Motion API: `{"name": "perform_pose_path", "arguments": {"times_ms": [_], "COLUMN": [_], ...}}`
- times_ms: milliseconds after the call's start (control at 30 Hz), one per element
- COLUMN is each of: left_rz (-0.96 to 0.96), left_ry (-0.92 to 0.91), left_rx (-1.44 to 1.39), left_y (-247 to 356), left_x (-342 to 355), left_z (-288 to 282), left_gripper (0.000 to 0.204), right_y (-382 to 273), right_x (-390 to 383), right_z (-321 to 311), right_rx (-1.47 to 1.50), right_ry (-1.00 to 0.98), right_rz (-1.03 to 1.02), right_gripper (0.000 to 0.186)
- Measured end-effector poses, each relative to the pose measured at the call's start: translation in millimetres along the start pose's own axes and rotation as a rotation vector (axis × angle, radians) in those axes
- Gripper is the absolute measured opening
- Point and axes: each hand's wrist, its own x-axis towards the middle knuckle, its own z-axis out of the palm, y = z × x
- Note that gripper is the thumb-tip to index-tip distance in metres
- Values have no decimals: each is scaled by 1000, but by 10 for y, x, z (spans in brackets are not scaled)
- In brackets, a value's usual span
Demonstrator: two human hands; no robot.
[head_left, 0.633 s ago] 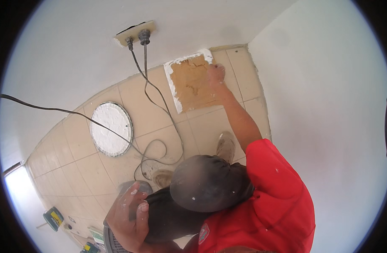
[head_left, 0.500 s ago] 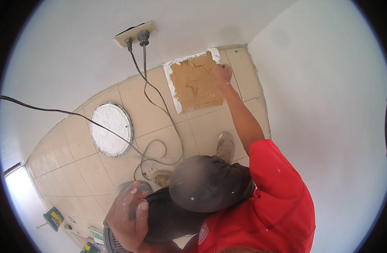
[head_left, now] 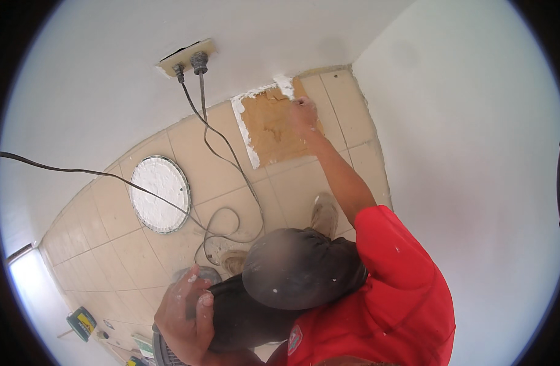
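Observation:
My right hand [head_left: 304, 113] reaches down over the right part of a brown paper-like sheet [head_left: 269, 131] on the tiled floor. Its fingers are closed on a flat white-coated blade [head_left: 284, 86], which sticks out toward the wall. Whatever handle it has is hidden in the hand. White paste edges the sheet on its left and far sides. My left hand [head_left: 185, 317], marked with white smears, hangs beside my dark trouser leg [head_left: 249, 314]. Its fingers are loosely bent and apart, with nothing visible in them.
A round container of white paste [head_left: 160, 194] stands at left, crossed by a dark cable [head_left: 222, 235] looping over the floor. Two plugs sit in a wall socket [head_left: 185, 58]. My shoes [head_left: 324, 215] are near the cable. A green and yellow box [head_left: 81, 323] lies lower left.
My right hand has moved left over the brown sheet, carrying the white-coated blade from its far right corner inward. The left hand has stayed in place. The whole view has shifted slightly.

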Motion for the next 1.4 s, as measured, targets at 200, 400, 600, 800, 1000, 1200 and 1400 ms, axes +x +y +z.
{"name": "perform_pose_path", "arguments": {"times_ms": [200,400,600,800,1000,1200,1400], "left_rz": [-3,24,31,7,-29,9,32], "left_ry": [16,-22,4,-21,-5,-9,24], "left_rx": [15,21,17,27,-1,28,-24], "left_y": [-25,15,-2,25,34,54,-36], "left_x": [-67,16,-3,-1,-12,32,-7], "left_z": [-15,-12,1,-19,-10,15,35], "left_gripper": [32,33,33,32,33,33,33], "right_y": [195,507,683,471,623,107,316], "right_x": [159,224,362,355,436,72,47], "right_z": [-406,-415,-403,-350,-460,24,-358], "right_rx": [210,100,90,125,101,-44,256], "right_ry": [-20,38,52,102,75,-66,-63], "right_rz": [173,49,6,103,50,-5,145], "right_gripper": [13,14,15,15,19,19,13]}}
